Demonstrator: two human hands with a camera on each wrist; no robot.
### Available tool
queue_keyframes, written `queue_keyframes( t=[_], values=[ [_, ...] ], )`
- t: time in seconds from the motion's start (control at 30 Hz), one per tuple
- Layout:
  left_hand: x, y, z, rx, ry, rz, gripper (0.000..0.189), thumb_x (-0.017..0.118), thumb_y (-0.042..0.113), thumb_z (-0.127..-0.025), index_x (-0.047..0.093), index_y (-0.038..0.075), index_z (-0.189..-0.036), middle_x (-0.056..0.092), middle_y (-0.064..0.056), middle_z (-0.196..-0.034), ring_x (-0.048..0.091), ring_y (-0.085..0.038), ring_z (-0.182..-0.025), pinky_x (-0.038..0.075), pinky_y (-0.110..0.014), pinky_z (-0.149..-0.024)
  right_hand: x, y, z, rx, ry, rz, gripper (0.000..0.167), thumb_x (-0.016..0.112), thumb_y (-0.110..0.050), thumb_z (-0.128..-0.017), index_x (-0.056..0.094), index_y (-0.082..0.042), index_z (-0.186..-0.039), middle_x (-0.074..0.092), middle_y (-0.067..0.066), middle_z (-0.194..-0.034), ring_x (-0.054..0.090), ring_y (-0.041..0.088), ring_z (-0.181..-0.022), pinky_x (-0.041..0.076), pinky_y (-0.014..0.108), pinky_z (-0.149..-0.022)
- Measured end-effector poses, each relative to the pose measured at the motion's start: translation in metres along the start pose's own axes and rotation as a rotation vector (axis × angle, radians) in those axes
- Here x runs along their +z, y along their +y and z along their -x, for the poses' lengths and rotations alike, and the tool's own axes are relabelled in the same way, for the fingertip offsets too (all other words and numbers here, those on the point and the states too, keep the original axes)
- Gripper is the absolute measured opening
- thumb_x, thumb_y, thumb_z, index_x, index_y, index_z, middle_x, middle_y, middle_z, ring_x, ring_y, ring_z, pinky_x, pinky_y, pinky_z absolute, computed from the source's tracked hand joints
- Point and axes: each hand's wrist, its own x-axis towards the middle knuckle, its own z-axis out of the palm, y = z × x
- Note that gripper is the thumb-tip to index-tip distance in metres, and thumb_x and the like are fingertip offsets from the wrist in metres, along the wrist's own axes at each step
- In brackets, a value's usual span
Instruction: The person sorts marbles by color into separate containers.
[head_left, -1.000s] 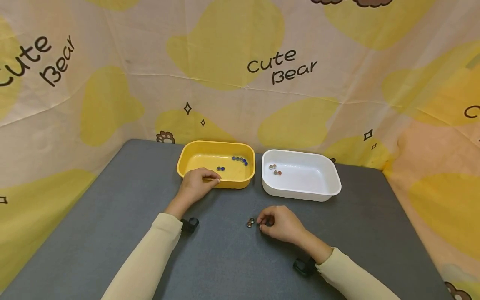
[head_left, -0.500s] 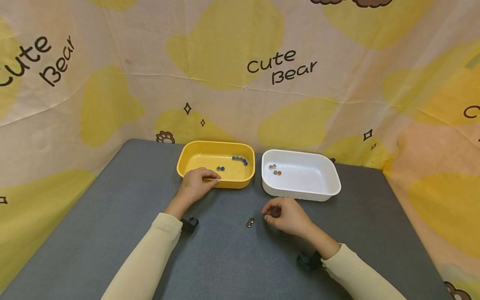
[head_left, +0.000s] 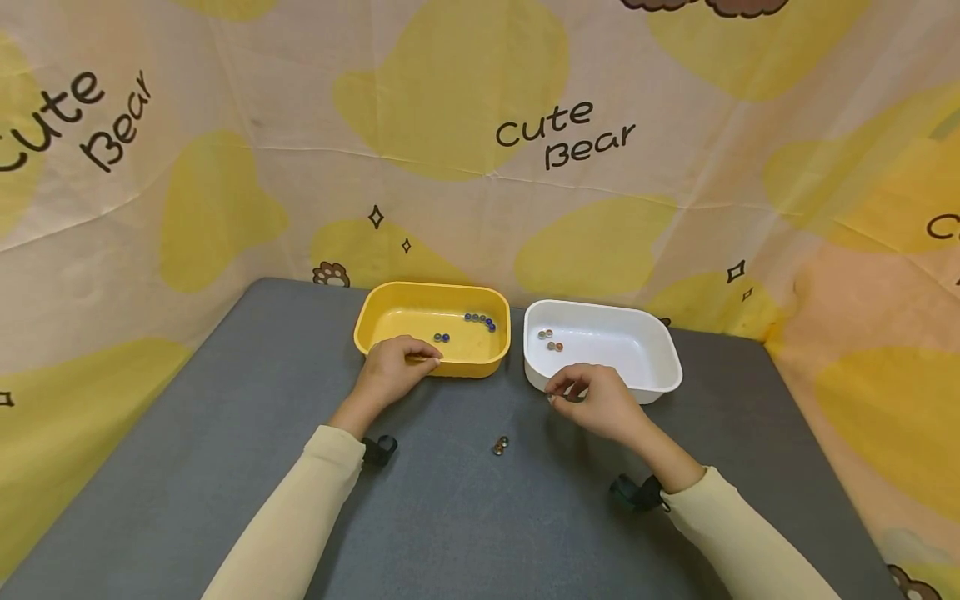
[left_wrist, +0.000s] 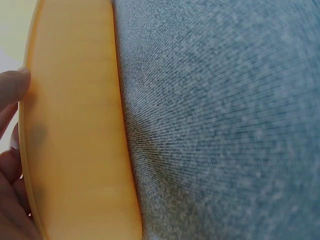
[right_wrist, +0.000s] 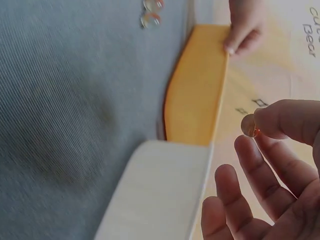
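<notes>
My right hand [head_left: 600, 402] pinches a clear marble [right_wrist: 248, 125] with an orange streak between thumb and fingertip. The other fingers are loosely bent. The hand hovers at the near left side of the white bin [head_left: 660, 367]. On the near rim of the yellow bin [head_left: 480, 367] is my left hand [head_left: 395, 367]. Its thumb [left_wrist: 15, 87] laps over the rim from outside, and its fingers lie on the inner side, partly hidden by the wall. Several blue marbles [head_left: 480, 319] lie in the yellow bin. Several pale and orange marbles [head_left: 551, 345] lie in the white one.
A small cluster of clear and orange marbles [head_left: 500, 446] sits on the grey table [head_left: 450, 533] between the forearms. Both bins stand side by side near a patterned cloth backdrop [head_left: 450, 208]. Dark straps [head_left: 637, 493] circle the wrists.
My right hand has lifted away from the marble cluster and moved forward and right to the white bin, carrying a marble. The left hand has stayed on the yellow bin's rim.
</notes>
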Motion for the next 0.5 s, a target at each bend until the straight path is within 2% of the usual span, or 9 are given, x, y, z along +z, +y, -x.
queue_keyframes(
  t=[0.17,0.33,0.5],
  values=[
    [0.000,0.000,0.000,0.002,-0.002,-0.005,0.011,0.075,0.030,-0.084,0.078,0.022,-0.091,0.073,0.002,-0.097,0.066,-0.018,-0.096,0.049,-0.039,-0.089,-0.012,0.006,-0.009,0.006,0.042,0.023,0.007,0.072,-0.011,-0.079,0.073,-0.015,-0.084,0.071,-0.004,-0.080,0.063,0.012,-0.070,0.049,0.023,-0.063],
    [0.000,0.001,0.001,0.008,0.004,0.001,0.011,0.075,0.030,-0.084,0.078,0.022,-0.091,0.073,0.002,-0.097,0.066,-0.018,-0.095,0.049,-0.039,-0.089,-0.023,0.011,-0.018,0.014,0.066,0.044,0.009,0.070,-0.009,-0.079,0.073,-0.016,-0.084,0.071,-0.004,-0.079,0.064,0.014,-0.068,0.049,0.024,-0.062],
    [-0.001,0.001,0.001,0.006,0.002,0.003,0.011,0.075,0.030,-0.084,0.078,0.022,-0.091,0.073,0.002,-0.098,0.066,-0.018,-0.096,0.049,-0.039,-0.090,-0.030,0.021,-0.026,0.063,0.061,0.068,0.007,0.069,-0.011,-0.081,0.073,-0.015,-0.085,0.071,-0.001,-0.078,0.063,0.016,-0.069,0.047,0.024,-0.061]
  ],
)
